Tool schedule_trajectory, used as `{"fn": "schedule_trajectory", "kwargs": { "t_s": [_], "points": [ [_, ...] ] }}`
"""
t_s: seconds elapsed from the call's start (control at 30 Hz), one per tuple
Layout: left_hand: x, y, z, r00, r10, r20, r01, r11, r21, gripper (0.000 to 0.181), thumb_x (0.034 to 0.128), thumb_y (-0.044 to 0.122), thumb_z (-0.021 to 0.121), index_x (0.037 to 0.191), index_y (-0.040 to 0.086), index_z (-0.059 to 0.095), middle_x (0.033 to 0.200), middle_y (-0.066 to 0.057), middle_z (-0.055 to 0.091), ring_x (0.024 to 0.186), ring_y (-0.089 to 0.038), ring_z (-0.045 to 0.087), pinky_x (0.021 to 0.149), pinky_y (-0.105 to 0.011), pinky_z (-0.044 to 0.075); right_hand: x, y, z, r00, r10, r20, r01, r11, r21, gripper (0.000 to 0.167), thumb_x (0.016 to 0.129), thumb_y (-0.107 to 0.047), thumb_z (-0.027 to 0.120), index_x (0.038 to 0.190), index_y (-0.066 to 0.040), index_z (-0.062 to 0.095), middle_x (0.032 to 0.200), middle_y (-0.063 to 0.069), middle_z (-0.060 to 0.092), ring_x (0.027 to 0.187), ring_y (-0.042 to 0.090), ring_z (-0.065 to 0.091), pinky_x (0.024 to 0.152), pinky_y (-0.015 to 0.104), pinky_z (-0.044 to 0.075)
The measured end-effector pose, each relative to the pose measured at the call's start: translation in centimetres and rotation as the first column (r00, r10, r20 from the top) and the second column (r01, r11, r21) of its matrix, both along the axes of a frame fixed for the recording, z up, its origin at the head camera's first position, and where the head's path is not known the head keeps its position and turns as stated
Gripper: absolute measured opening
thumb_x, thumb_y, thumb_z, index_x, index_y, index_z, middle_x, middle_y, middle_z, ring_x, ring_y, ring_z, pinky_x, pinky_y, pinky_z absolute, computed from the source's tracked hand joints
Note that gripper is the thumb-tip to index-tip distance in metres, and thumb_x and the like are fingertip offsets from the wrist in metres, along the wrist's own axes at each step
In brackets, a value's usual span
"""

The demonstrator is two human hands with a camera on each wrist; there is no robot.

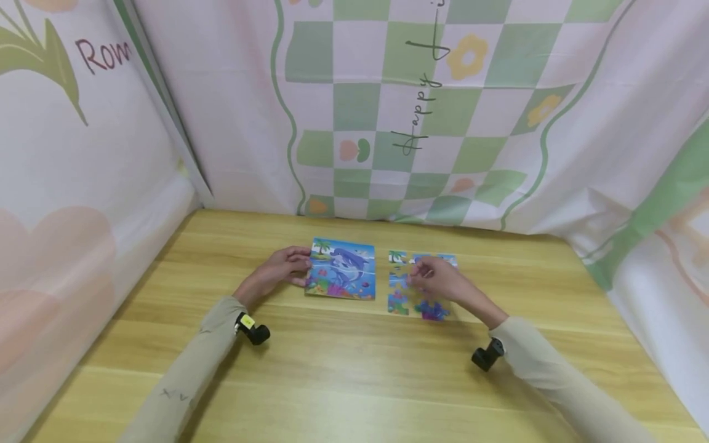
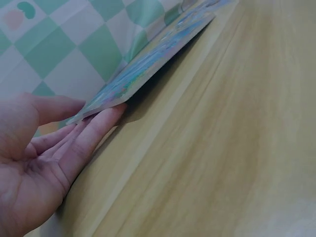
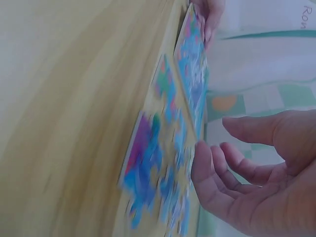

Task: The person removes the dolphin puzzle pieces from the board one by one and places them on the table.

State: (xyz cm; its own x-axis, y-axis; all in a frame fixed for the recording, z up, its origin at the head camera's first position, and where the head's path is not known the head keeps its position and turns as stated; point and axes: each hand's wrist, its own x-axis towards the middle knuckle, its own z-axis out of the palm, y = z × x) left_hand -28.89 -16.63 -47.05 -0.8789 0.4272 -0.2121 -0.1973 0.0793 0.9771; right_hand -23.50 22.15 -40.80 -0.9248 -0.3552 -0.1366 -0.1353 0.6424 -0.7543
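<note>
A square dolphin picture board point(image 1: 346, 271) is at the middle of the wooden table, tilted slightly up on its left side. My left hand point(image 1: 279, 269) pinches that left edge, thumb on top and fingers beneath, as the left wrist view shows. To the right of the board lie several jigsaw puzzle pieces point(image 1: 397, 303) in loose rows, among them a palm-tree piece point(image 1: 396, 256) and a purple-and-blue piece point(image 3: 140, 153). Over these pieces hovers my right hand point(image 1: 440, 280), its fingers loosely bent and thumb apart, with nothing between them. It hides some pieces in the head view.
The wooden table point(image 1: 332, 381) meets a checked curtain point(image 1: 399, 111) at the back. Another white curtain point(image 1: 83, 172) runs along the left, and more fabric hangs on the right. Small black wrist cameras are strapped at both sleeves.
</note>
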Motion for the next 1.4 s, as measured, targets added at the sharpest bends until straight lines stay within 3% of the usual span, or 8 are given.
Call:
{"fn": "schedule_trajectory", "kwargs": {
  "t_s": [0.37, 0.53, 0.7, 0.9, 1.0, 1.1, 1.23, 1.4],
  "points": [
    [-0.3, -0.8, -0.3, 1.0, -0.002, 0.008, 0.002, 1.0, -0.012, 0.061, 0.1039, -0.002, 0.057, 0.159, -0.004, 0.031, 0.151, -0.032, 0.046, 0.104, -0.017, 0.067, 0.086, -0.029, 0.067, -1.3, -5.7, 0.2, 0.988, 0.135, 0.077, -0.129, 0.989, -0.078, 0.03, 0.101, -0.009, 0.069, 0.123, 0.008, 0.056, 0.116, 0.023, 0.064, 0.098, 0.033, 0.07, 0.079, 0.042, 0.068],
    [-0.5, -0.6, -0.5, 1.0, -0.025, -0.014, 0.025, 1.0, -0.009, 0.065, 0.1025, -0.001, 0.061, 0.16, -0.002, 0.031, 0.152, -0.033, 0.043, 0.107, -0.02, 0.067, 0.089, -0.032, 0.067, -1.9, -7.1, -0.2, 0.988, 0.141, 0.07, -0.143, 0.99, 0.021, 0.039, 0.098, -0.014, 0.075, 0.129, 0.001, 0.057, 0.13, 0.025, 0.063, 0.106, 0.033, 0.068, 0.082, 0.042, 0.067],
    [-0.5, -0.3, -0.4, 1.0, -0.011, -0.008, 0.011, 1.0, -0.009, 0.065, 0.1016, -0.001, 0.063, 0.159, -0.002, 0.032, 0.15, -0.032, 0.045, 0.104, -0.018, 0.067, 0.088, -0.033, 0.067, -2.4, -7.9, -0.6, 0.985, 0.172, -0.004, -0.169, 0.971, 0.17, 0.05, 0.093, -0.024, 0.082, 0.131, 0.0, 0.06, 0.13, 0.021, 0.065, 0.119, 0.037, 0.064, 0.099, 0.049, 0.062],
    [-0.5, 0.2, -0.2, 1.0, 0.011, 0.019, -0.011, 0.999, -0.035, 0.058, 0.1022, 0.001, 0.063, 0.154, -0.006, 0.037, 0.145, -0.029, 0.051, 0.099, -0.018, 0.069, 0.089, -0.033, 0.067, -2.6, -8.4, -0.9, 0.984, 0.177, -0.004, -0.172, 0.964, 0.204, 0.049, 0.092, -0.022, 0.082, 0.129, 0.003, 0.061, 0.129, 0.021, 0.065, 0.121, 0.037, 0.062, 0.107, 0.051, 0.058],
    [-0.4, 0.3, 0.0, 1.0, 0.016, 0.027, -0.015, 0.999, -0.051, 0.055, 0.1027, 0.001, 0.063, 0.152, -0.006, 0.039, 0.144, -0.028, 0.053, 0.098, -0.017, 0.07, 0.089, -0.033, 0.067, -2.6, -8.5, -1.1, 0.986, 0.168, 0.0, -0.164, 0.966, 0.201, 0.045, 0.091, -0.019, 0.083, 0.123, 0.004, 0.062, 0.123, 0.019, 0.066, 0.115, 0.033, 0.063, 0.104, 0.049, 0.059],
    [-0.5, 0.4, 0.0, 0.999, 0.019, 0.032, -0.017, 0.999, -0.051, 0.054, 0.1027, 0.0, 0.062, 0.152, -0.006, 0.04, 0.143, -0.027, 0.054, 0.097, -0.017, 0.07, 0.089, -0.034, 0.067, -2.7, -8.5, -1.3, 0.986, 0.167, -0.002, -0.164, 0.969, 0.184, 0.036, 0.09, -0.016, 0.084, 0.111, 0.003, 0.062, 0.108, 0.014, 0.066, 0.097, 0.025, 0.06, 0.09, 0.04, 0.06],
    [-0.5, 0.5, 0.1, 0.999, 0.019, 0.037, -0.018, 0.999, -0.048, 0.054, 0.1024, -0.001, 0.062, 0.151, -0.006, 0.04, 0.142, -0.026, 0.053, 0.097, -0.017, 0.069, 0.088, -0.034, 0.068, -2.8, -8.6, -1.5, 0.984, 0.178, -0.001, -0.175, 0.97, 0.167, 0.029, 0.091, -0.013, 0.083, 0.1, 0.001, 0.06, 0.091, 0.007, 0.058, 0.08, 0.018, 0.049, 0.071, 0.03, 0.05],
    [-0.4, 0.5, 0.2, 0.999, 0.024, 0.039, -0.022, 0.998, -0.053, 0.054, 0.1023, -0.001, 0.062, 0.151, -0.006, 0.04, 0.144, -0.027, 0.052, 0.097, -0.018, 0.069, 0.087, -0.034, 0.068, -2.9, -8.6, -1.5, 0.983, 0.185, -0.017, -0.179, 0.969, 0.173, 0.028, 0.091, -0.013, 0.082, 0.096, -0.001, 0.058, 0.089, 0.006, 0.057, 0.08, 0.018, 0.05, 0.07, 0.029, 0.049]
  ]
}}
